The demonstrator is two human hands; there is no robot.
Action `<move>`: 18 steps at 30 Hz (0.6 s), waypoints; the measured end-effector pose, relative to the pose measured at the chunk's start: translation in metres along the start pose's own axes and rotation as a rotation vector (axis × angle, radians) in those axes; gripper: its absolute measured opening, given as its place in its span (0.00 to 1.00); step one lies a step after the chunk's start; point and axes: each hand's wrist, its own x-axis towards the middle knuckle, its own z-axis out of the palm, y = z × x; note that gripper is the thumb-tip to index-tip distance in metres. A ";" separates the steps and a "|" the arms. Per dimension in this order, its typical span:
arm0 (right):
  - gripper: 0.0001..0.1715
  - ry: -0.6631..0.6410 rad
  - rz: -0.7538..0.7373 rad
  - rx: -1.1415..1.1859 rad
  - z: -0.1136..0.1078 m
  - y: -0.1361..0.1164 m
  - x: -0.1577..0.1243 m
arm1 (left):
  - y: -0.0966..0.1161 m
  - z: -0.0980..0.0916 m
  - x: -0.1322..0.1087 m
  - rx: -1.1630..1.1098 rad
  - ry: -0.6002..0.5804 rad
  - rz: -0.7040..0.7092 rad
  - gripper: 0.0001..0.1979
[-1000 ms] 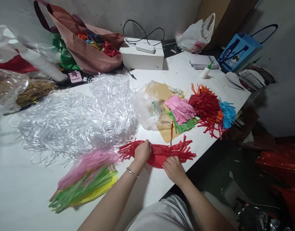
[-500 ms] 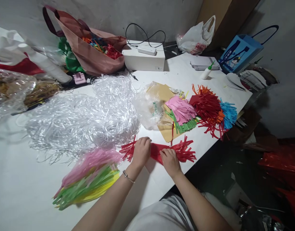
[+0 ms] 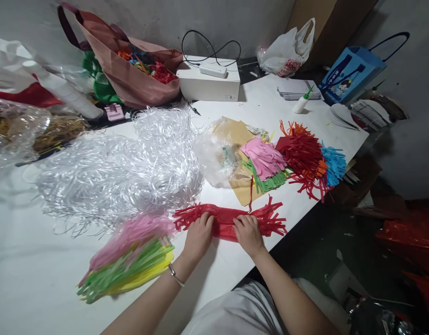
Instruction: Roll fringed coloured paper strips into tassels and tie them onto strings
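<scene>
A red fringed paper strip (image 3: pixel 225 215) lies flat on the white table (image 3: pixel 32 274) near its front edge, with cut fringes fanning out at both ends. My left hand (image 3: pixel 198 235) rests on its left half, fingers laid flat on the paper. My right hand (image 3: pixel 248 232) presses down on the right half, fingers also flat. Both hands sit side by side on the strip's near edge. A thin bracelet circles my left wrist.
A pink, green and yellow fringe bundle (image 3: pixel 128 258) lies left of my hands. White shredded ribbon (image 3: pixel 119 170) covers the table's middle. Further right lie coloured fringe pieces (image 3: pixel 298 160) on brown paper, a glue bottle (image 3: pixel 301 102), a white box (image 3: pixel 209 83) and a pink bag (image 3: pixel 130 70).
My left hand has opened from a closed grip on the strip to lying flat on it. The red paper, folded over a second ago, now lies as a flat band.
</scene>
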 end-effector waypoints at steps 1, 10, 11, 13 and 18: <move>0.11 0.001 -0.007 -0.007 0.001 0.000 0.000 | 0.001 0.003 -0.004 0.004 0.062 0.023 0.18; 0.10 -0.001 -0.032 0.007 -0.003 0.004 -0.004 | 0.030 0.022 0.023 -0.148 0.132 0.383 0.15; 0.10 0.003 -0.022 0.006 -0.004 0.004 -0.004 | 0.028 0.022 0.026 -0.142 0.122 0.354 0.13; 0.11 0.008 0.015 -0.005 -0.003 0.003 -0.005 | 0.023 0.022 0.029 -0.133 0.123 0.333 0.10; 0.10 0.004 0.077 -0.046 -0.001 0.003 -0.003 | 0.009 0.025 0.020 -0.169 0.145 0.363 0.12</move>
